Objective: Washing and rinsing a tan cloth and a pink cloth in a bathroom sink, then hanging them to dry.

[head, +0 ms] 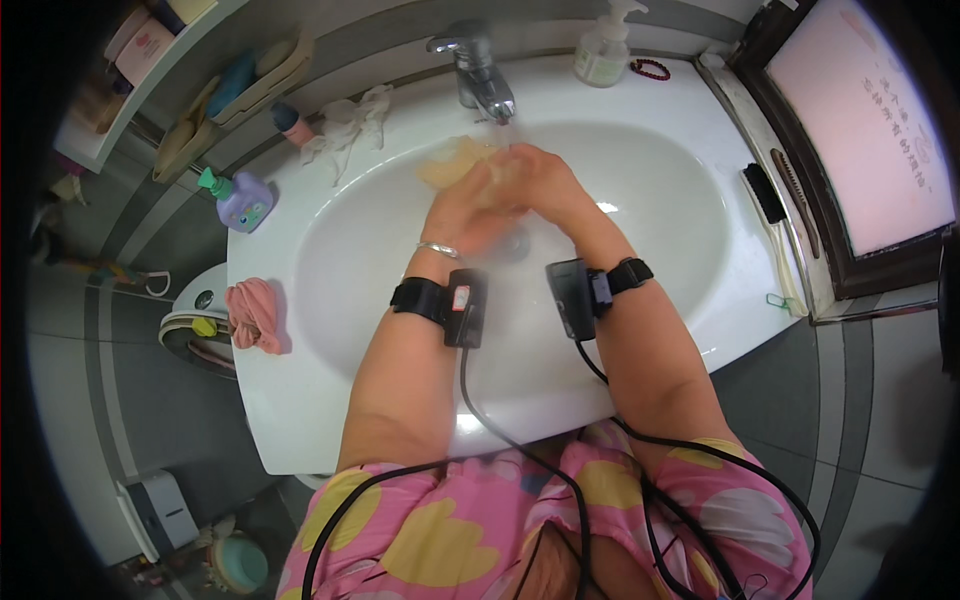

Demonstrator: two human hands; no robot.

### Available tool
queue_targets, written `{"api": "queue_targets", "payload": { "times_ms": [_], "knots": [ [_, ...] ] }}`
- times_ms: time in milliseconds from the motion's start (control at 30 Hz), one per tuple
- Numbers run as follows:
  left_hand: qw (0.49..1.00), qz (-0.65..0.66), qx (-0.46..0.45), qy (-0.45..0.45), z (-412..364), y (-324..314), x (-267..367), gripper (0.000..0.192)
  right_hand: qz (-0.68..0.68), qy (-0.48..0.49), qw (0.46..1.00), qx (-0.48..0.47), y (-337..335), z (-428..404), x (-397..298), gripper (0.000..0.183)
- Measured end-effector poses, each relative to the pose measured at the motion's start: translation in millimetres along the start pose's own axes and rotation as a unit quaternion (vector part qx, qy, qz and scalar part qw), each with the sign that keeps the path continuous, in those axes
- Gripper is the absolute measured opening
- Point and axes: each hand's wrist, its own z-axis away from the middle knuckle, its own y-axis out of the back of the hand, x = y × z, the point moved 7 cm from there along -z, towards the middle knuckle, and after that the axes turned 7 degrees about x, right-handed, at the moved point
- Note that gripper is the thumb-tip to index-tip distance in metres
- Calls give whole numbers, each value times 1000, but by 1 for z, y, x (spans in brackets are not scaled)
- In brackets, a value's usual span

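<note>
Both my hands are together over the white ceramic washbasin (660,300), just below the chrome faucet (480,75). My left hand (472,199) touches a thin, pale yellowish, translucent item (450,161), perhaps a mesh or film; blur hides what exactly it is. My right hand (536,180) is bent over, its fingers meeting the left hand near the spout. Motion blur hides the fingers, so their grip is hard to read. A silver bracelet (439,248) circles the left wrist. Black strapped devices with cables sit on both forearms.
A purple pump bottle (246,202), a pink cloth (253,315) and crumpled white material (349,127) lie on the left rim. A clear pump bottle (602,52) and a beaded bracelet (650,70) stand at the back right. A black-bristled brush (765,195) rests at right.
</note>
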Motion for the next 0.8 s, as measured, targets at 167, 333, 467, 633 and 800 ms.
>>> {"api": "queue_targets", "payload": {
  "times_ms": [167,333,467,633,800],
  "knots": [
    [989,-146,22,-5,-10,25,6,39,-1,-65,997,45,35,-7,16,57],
    [976,-191,-62,85,3,-15,-35,32,-303,17,952,-40,25,1,1,66],
    [978,-154,-69,123,10,-16,-39,30,-306,44,948,-83,10,7,-20,45],
    [945,-300,-89,95,9,-32,-39,29,-306,5,951,39,25,-11,12,19],
    [933,-359,-30,16,17,-44,-27,22,-297,-31,949,100,27,-16,26,18]
  ]
}}
